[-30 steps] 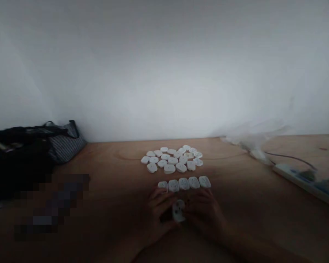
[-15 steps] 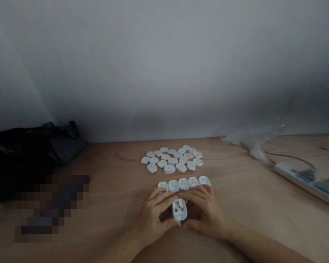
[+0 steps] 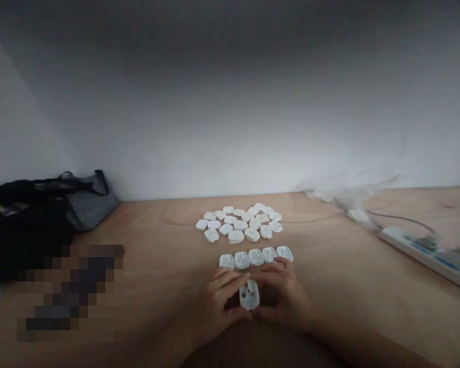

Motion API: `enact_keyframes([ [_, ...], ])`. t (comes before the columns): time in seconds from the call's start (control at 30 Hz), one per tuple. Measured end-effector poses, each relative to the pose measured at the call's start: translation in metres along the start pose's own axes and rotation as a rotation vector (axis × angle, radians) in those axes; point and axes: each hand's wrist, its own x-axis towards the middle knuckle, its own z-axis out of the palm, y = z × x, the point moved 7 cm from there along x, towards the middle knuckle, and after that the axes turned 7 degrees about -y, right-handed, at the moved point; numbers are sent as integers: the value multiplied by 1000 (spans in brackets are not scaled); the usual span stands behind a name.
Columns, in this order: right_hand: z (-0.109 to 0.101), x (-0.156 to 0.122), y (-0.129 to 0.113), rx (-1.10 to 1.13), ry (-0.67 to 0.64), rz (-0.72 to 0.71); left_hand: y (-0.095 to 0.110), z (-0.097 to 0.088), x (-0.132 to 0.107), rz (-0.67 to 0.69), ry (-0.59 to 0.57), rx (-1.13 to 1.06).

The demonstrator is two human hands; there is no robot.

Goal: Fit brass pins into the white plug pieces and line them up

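Close in front of me, a white plastic socket housing (image 3: 249, 295) is held up, its face with dark round holes towards me. My left hand (image 3: 223, 299) grips it from the left, thumb below and fingers above. From the right, my right hand (image 3: 285, 294) closes on the same piece, fingers at its upper edge and thumb near the bottom. Just beyond the fingertips stands a row of several similar white housings (image 3: 256, 257), side by side with their hollow sides showing. Behind that row lies a loose cluster of white plastic pieces (image 3: 236, 236).
At the left are a black and striped bag (image 3: 90, 204) and a blurred-out dark object (image 3: 80, 283). A white power strip (image 3: 421, 250) with plugs and a cable lies at the right, near a clear plastic bag (image 3: 356, 197). A pale wall (image 3: 230, 128) rises behind the wooden table (image 3: 157, 250).
The held housing has turned slightly and its holes sit differently. My left fingers have drawn back from the row, uncovering its leftmost piece. The picture is brighter.
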Motion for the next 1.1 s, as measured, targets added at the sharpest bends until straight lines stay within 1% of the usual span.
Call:
enact_keyframes([
  [0.07, -1, 0, 1, -1, -5, -14, -2, 0, 0, -24, -29, 2],
  [0.13, -6, 3, 5, -10, 17, -19, -7, -4, -1, -68, -21, 20],
  [0.23, -13, 15, 18, -51, 85, 45, -24, -16, -4, -169, 10, 35],
  [0.27, -13, 21, 22, -72, 77, 77, -31, -20, -5, -197, 17, 27],
  [0.37, -7, 45, 28, -186, 39, 101, -53, -32, -10, -278, 69, -7],
  [0.43, 3, 61, 27, -237, -56, 70, -68, -36, -14, -322, 97, -30],
  [0.47, 9, 68, 26, -262, -105, 60, -75, -36, -17, -345, 97, -46],
  [0.57, 20, 82, 22, -276, -167, 29, -90, -33, -22, -391, 76, -101],
  [0.67, 29, 88, 21, -274, -202, 1, -94, -28, -24, -404, 41, -120],
  [0.83, 34, 91, 22, -275, -198, 2, -89, -30, -22, -376, 53, -64],
  [1.0, 27, 87, 21, -270, -139, 14, -88, -32, -22, -367, 58, -64],
  [1.1, 19, 81, 16, -272, -140, -8, -87, -31, -21, -363, 53, -91],
])
